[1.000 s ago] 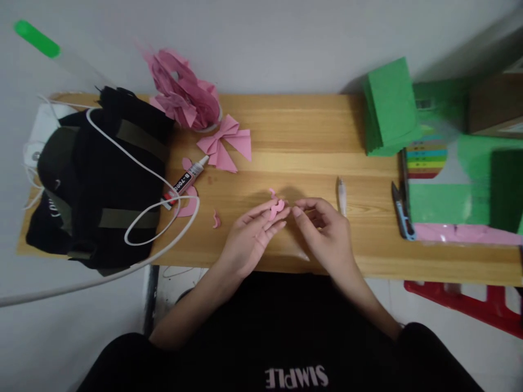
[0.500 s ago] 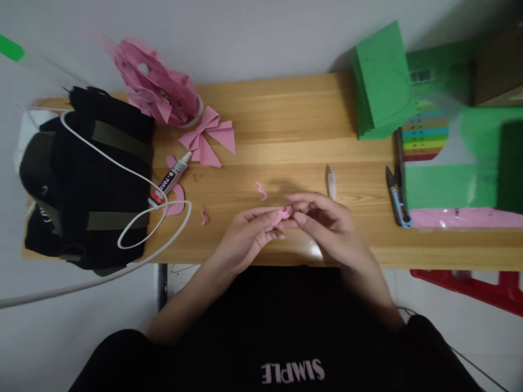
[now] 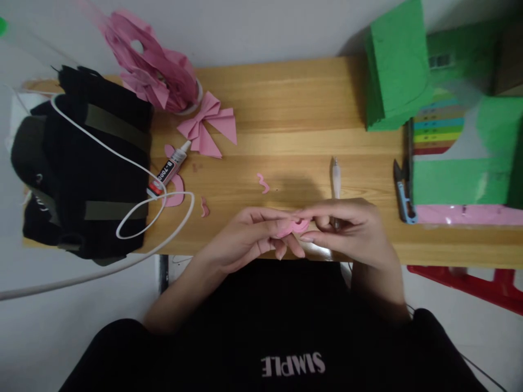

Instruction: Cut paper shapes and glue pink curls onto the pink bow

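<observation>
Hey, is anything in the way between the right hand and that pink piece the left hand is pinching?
Nothing visible stands between the right hand and the pink piece; it is right beside the piece's exposed end. The left hand partly covers the opposite end. Right-hand contact is unclear.

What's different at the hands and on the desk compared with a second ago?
The left hand and right hand have shifted toward the near edge of the desk. The right hand has closed in around one end of the pink wavy strip; whether it grips is unclear. The left hand still pinches the strip. The glue tube, pink bow and pen stayed put.
</observation>
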{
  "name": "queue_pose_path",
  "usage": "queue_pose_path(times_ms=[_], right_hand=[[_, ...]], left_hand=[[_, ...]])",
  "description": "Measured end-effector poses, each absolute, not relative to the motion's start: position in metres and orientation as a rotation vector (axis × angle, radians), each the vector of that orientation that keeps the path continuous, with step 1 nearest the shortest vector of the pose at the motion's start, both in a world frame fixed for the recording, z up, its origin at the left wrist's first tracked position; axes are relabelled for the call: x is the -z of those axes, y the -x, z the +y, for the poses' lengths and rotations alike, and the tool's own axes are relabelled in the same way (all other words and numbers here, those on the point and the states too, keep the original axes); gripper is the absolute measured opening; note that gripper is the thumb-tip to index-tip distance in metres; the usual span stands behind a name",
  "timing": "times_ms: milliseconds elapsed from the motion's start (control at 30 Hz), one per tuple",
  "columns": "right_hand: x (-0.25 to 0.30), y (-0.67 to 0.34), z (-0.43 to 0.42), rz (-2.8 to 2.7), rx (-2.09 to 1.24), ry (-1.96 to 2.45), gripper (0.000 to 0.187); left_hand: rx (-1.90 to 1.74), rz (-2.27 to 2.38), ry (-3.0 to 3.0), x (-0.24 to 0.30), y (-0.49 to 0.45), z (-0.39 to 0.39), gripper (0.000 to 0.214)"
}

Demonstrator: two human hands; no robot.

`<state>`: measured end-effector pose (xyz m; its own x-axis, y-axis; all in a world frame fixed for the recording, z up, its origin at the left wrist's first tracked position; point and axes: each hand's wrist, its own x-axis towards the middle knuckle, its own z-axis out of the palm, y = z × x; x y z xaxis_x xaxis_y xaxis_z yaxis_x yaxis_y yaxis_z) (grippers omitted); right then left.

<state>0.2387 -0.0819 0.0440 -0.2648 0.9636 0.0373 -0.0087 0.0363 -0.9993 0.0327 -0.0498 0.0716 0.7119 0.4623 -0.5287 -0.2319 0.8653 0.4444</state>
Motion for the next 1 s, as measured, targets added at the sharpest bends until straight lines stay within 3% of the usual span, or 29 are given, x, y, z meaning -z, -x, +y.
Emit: queue_pose_path(times_ms=[1000], right_hand=[[-0.0482, -0.2376, -0.0809, -1.404, -1.306, 1.135, 0.015]], left_hand=[[-0.461, 0.826, -0.597, -0.0751, -0.0315, -0.0528, 0.017]])
